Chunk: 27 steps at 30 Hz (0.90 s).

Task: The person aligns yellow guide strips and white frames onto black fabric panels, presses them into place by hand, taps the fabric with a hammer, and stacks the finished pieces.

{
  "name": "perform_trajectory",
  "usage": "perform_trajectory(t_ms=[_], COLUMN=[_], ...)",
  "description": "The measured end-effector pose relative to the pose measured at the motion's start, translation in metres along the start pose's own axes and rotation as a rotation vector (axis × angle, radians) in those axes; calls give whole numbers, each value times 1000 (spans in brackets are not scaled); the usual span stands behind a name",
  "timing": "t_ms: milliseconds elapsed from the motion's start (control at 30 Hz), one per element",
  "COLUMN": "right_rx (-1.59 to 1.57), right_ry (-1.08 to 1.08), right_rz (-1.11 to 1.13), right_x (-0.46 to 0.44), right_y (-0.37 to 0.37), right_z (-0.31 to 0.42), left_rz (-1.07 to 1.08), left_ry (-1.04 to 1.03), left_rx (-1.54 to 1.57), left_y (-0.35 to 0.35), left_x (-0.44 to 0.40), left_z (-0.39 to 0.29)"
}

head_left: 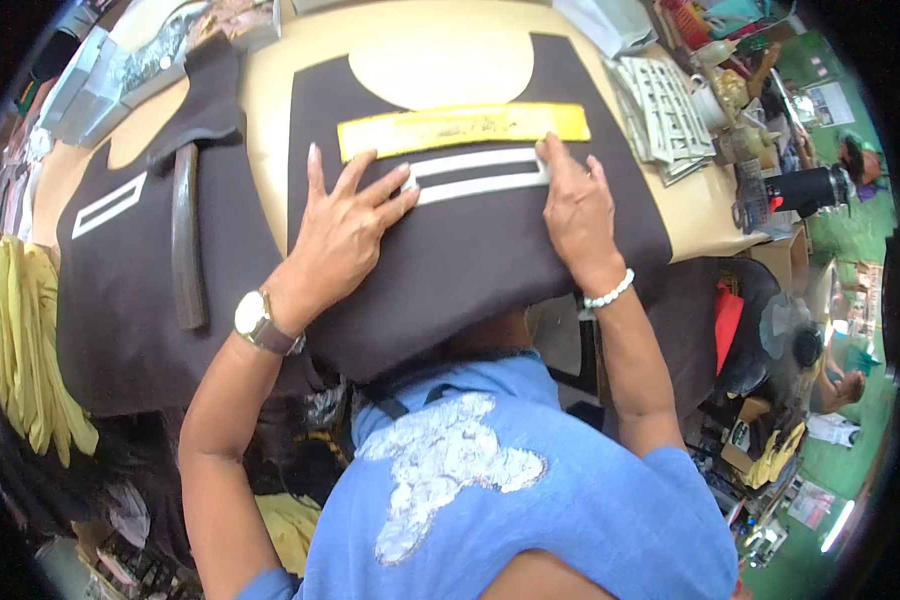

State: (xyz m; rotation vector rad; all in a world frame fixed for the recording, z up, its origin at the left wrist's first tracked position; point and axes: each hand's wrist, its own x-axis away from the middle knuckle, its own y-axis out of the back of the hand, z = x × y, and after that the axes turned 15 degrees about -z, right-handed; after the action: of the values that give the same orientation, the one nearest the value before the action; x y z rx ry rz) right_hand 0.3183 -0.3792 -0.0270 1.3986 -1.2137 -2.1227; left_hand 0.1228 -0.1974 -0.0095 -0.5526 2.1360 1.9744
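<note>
A dark fabric panel with a curved cutout at its far edge lies on the table. On it is a white rectangular frame-shaped strip with a long slot. My left hand rests with fingers spread, its fingertips at the strip's left end. My right hand has its fingertips at the strip's right end, fingers apart. Just beyond the strip lies a yellow ruler-like bar with faint markings. The fabric under my palms is partly hidden.
To the left, another dark panel bears a similar white frame and a dark hammer-like tool. White slotted pieces are stacked at the right. Yellow cloths hang at the table's left edge.
</note>
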Motion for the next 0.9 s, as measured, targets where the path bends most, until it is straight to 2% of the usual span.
perform_trajectory(t_ms=[133, 200, 233, 267, 333, 400, 433, 467, 500, 533, 567, 667, 800, 833, 900], right_rx=[90, 224, 191, 119, 201, 280, 202, 99, 37, -26, -18, -59, -49, -78, 27], right_ry=[10, -39, -103, -166, -145, 37, 112, 162, 104, 169, 134, 184, 188, 179, 163], right_rz=[-2, -40, -60, -44, 54, -127, -135, -68, 36, 10, 65, -93, -4, -80, -51], right_x=[-1, 1, -1, -3, -15, -17, -17, -16, -9, 3, 14, 21, 21, 21, 21], right_y=[2, 0, 4, 7, 14, 8, 8, 13, 11, 3, -8, -9, 3, 4, 15], right_z=[0, -18, -26, -29, -28, -2, 22, 52, 79, 96, 105, 96, 70, 56, 27], left_rz=[-17, -32, -21, -17, 0, 2, 4, 14, 11, 6, 1, 18, 45, 58, 90], left_ry=[-8, -14, -28, -30, -37, -23, -21, -20, -15, -13, -11, -21, -31, -46, -81], left_rx=[12, 15, -11, -20, -28, -15, -12, -6, 6, 17, 29, 9, -50, -70, -105], left_y=[-3, -3, -5, -4, -2, -1, -1, -1, -1, -1, -2, 0, 3, 6, 10], left_x=[4, 8, 8, 7, 6, 5, 5, 5, 6, 6, 5, 2, -2, -4, -8], left_z=[-2, 0, 1, 2, 0, 1, 1, 1, 1, 1, 2, 1, -5, -6, -8])
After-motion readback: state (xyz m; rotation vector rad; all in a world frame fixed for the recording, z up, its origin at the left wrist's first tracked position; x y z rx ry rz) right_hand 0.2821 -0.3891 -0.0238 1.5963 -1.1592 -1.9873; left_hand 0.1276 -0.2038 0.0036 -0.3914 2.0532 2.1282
